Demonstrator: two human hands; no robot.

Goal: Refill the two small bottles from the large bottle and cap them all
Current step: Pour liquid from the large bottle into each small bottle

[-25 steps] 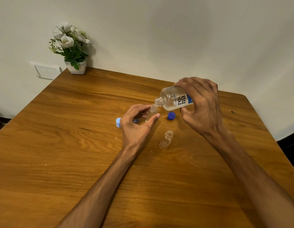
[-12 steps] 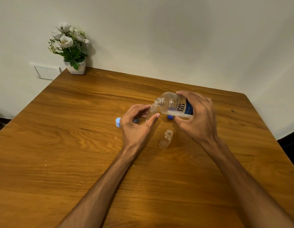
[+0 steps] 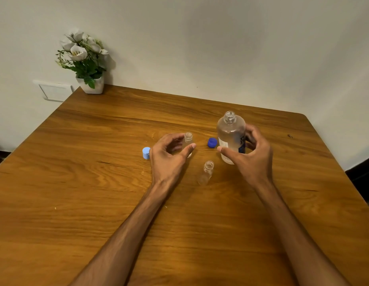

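Both hands are busy: our left hand (image 3: 167, 159) curls loosely round the far small bottle (image 3: 188, 138), and our right hand (image 3: 253, 159) grips the upright large bottle (image 3: 231, 133). We should steady the near small bottle (image 3: 206, 174) between them, then pour slowly.

Honey-brown table (image 3: 76, 203), dark wavy grain — pale blue cap (image 3: 146, 153) at nine o'clock of the clear small bottle (image 3: 188, 138), deep blue cap (image 3: 212, 143) at three; large bottle (image 3: 231, 132) clear

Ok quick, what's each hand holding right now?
Left hand: curled round the far small bottle.
Right hand: gripping the large bottle, upright.
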